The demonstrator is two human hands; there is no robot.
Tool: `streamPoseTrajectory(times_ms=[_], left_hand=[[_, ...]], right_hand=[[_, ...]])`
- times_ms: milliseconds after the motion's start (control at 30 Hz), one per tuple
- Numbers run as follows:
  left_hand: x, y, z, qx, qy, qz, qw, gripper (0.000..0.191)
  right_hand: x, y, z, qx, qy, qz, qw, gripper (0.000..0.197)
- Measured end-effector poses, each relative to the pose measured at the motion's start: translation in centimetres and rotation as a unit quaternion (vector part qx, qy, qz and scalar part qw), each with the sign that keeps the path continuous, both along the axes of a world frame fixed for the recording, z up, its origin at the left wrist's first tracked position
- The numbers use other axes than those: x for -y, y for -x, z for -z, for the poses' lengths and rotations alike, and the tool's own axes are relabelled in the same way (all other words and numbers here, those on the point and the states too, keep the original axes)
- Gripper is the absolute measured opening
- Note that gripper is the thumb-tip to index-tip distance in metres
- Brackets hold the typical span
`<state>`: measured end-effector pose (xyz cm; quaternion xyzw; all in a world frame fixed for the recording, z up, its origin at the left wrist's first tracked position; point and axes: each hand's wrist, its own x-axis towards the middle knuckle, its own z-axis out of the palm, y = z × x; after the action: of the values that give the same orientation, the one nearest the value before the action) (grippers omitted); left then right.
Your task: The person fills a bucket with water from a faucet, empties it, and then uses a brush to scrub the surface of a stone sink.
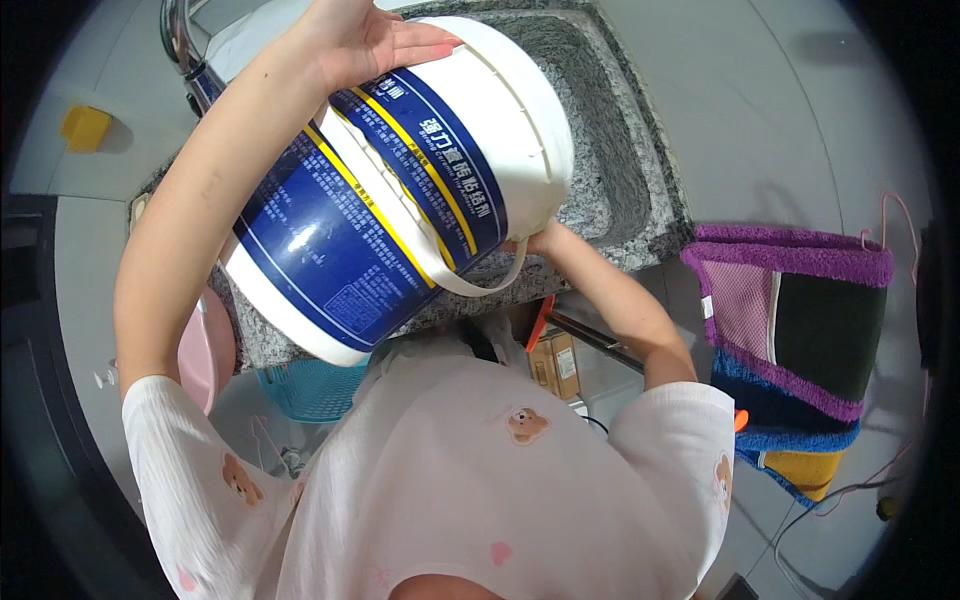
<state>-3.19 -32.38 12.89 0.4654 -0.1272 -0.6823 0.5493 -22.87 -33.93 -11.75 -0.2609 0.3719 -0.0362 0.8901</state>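
A large white plastic bucket (307, 232) with a blue and yellow printed label lies tilted over the rim of a grey speckled stone sink (660, 187). One end of it reaches over the basin, and the other points down towards my shirt. My left hand (397, 45) rests on its upper side, fingers stretched along the white wall. My right hand (538, 240) holds it from below on the right, with most of the fingers hidden behind it. A white bucket handle (480, 285) hangs in a loop beside my right hand. The inside of the bucket is hidden.
A chrome faucet (177, 37) stands at the upper left. Below the counter are a pink basin (206, 345), a teal plastic basket (311, 386) and a cardboard box (555, 364). Purple-edged cloths (825, 330) hang at the right. A yellow holder (85, 129) is at the left.
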Motion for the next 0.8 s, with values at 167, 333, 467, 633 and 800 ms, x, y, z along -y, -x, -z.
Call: streamPoseTrajectory(times_ms=[167,333,467,633,800], left_hand=[[1.3,-0.1,0.5,0.161,-0.038,-0.007,0.986,0.062],[2.8,0.0,1.0,0.203,-0.091,0.012,0.975,0.053],[3.7,-0.1,1.3,0.240,-0.123,0.030,0.962,0.041],[3.7,1.0,0.3,0.266,-0.128,0.002,0.955,0.033],[2.5,2.3,-1.1,0.324,-0.095,0.043,0.940,0.040]], right_hand=[[-1.8,-1.4,2.4,0.018,-0.043,-0.025,0.999,0.039],[-3.9,-2.2,3.9,0.028,-0.072,-0.043,0.996,0.039],[-5.0,-2.6,4.7,0.037,-0.088,-0.049,0.994,0.039],[-5.6,-2.9,4.9,0.044,-0.088,-0.050,0.994,0.039],[-6.0,-2.7,4.5,0.040,-0.084,-0.040,0.995,0.039]])
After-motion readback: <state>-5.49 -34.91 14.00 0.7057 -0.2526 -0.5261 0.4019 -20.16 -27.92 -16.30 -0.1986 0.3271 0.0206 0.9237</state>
